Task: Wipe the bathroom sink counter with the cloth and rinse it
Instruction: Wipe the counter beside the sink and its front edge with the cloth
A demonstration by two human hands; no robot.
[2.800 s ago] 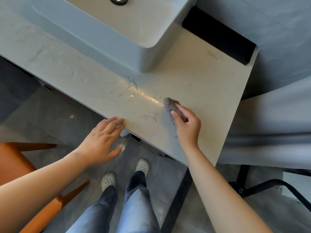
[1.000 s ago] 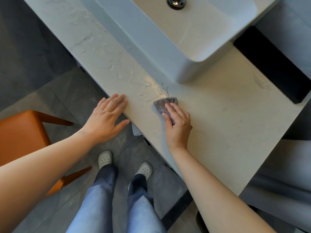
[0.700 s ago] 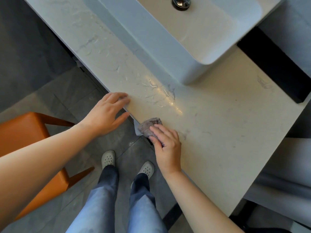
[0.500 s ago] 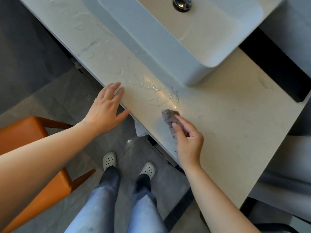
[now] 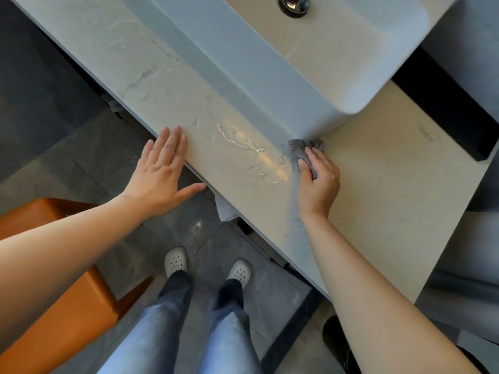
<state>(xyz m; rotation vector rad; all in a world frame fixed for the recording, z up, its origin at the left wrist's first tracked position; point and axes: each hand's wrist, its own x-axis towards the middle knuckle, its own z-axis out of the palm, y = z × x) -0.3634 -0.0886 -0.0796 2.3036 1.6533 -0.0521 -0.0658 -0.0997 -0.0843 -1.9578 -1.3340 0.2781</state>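
Observation:
A small grey cloth [image 5: 299, 147] lies bunched on the pale marble counter [image 5: 378, 179], right against the base of the white vessel sink [image 5: 270, 85]. My right hand [image 5: 318, 182] holds the cloth, fingers curled over it and pressing it onto the counter. Wet streaks [image 5: 243, 147] glisten on the counter to the left of the cloth. My left hand [image 5: 162, 174] is flat with straight fingers, its fingertips resting on the counter's front edge. The sink's metal drain [image 5: 294, 4] shows at the top.
A black box [image 5: 453, 109] sits at the counter's back right. An orange stool [image 5: 54, 279] stands on the grey tiled floor at the left. My legs and white shoes [image 5: 175, 261] are below the counter edge. A white rag [image 5: 225, 209] hangs under the counter front.
My right hand has slid the cloth away from the counter's front, up to the sink's base. The left hand stays at the counter edge, fingers now straighter.

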